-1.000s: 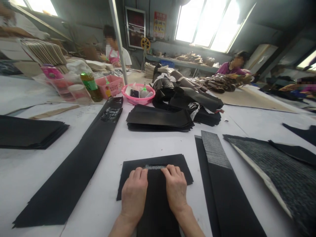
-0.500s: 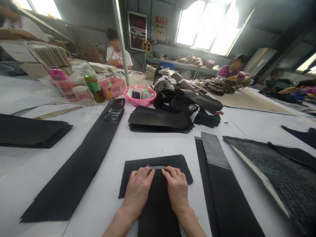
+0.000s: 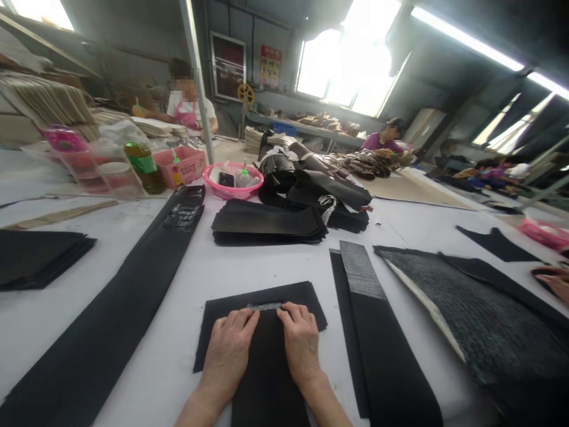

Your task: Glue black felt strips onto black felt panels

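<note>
A long black strip (image 3: pixel 267 370) of sheet material runs from the bottom edge up between my hands. Its far end lies over a black rectangular piece (image 3: pixel 300 296), close to a shiny greyish patch (image 3: pixel 267 306). My left hand (image 3: pixel 227 344) is closed at the strip's left corner, thumb and fingertips pinched together. At the right corner my right hand (image 3: pixel 300 341) grips the same end in the same way, fingers curled. To the right lie two more black strips (image 3: pixel 386 350), one bearing a grey lined band at its far end. The undersides of my fingertips are hidden.
Beyond the hands sits a stack of black pieces (image 3: pixel 269 222), with a pink basin (image 3: pixel 233 187) behind it. A layered black strip (image 3: pixel 120 296) stretches along the left. Grey textured fabric (image 3: pixel 462 308) lies right. Co-workers (image 3: pixel 191 110) sit across the table.
The view has turned to the right, so everything appears shifted left. My hands stay at the strip's end, with little visible change in their grip.
</note>
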Tool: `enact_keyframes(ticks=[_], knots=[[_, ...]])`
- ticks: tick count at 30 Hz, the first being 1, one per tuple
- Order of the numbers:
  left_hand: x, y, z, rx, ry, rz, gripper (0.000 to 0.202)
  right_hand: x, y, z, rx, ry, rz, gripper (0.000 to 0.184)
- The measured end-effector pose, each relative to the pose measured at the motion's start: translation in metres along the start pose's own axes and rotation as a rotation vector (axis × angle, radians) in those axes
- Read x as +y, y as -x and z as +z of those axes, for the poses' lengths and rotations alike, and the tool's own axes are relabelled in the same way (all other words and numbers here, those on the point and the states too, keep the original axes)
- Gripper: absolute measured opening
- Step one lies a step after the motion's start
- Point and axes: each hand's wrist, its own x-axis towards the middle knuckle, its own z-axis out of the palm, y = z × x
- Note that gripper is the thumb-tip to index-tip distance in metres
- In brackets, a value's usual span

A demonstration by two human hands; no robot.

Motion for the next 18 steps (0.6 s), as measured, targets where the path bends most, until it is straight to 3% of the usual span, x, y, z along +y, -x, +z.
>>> enact_keyframes(ticks=[3,7,11,14,18], knots=[[-0.005,0.003,0.008,0.022,-0.012,0.031,0.045,-0.001,0.002,0.001,0.015,-0.011,0.019,0.015],[-0.018,0.007,0.033,0.065,-0.025,0.081,0.049,-0.002,0.001,-0.003,0.068,-0.04,0.106,0.018],[-0.026,0.006,0.053,0.115,-0.05,0.07,0.05,-0.002,0.001,-0.01,0.119,-0.138,0.239,0.042],[-0.024,0.005,0.047,0.101,-0.041,0.068,0.05,0.003,0.001,-0.011,0.182,-0.255,0.276,0.059],[-0.012,0.004,0.021,0.067,-0.036,0.037,0.049,0.011,0.001,-0.007,0.254,-0.407,0.297,0.054]])
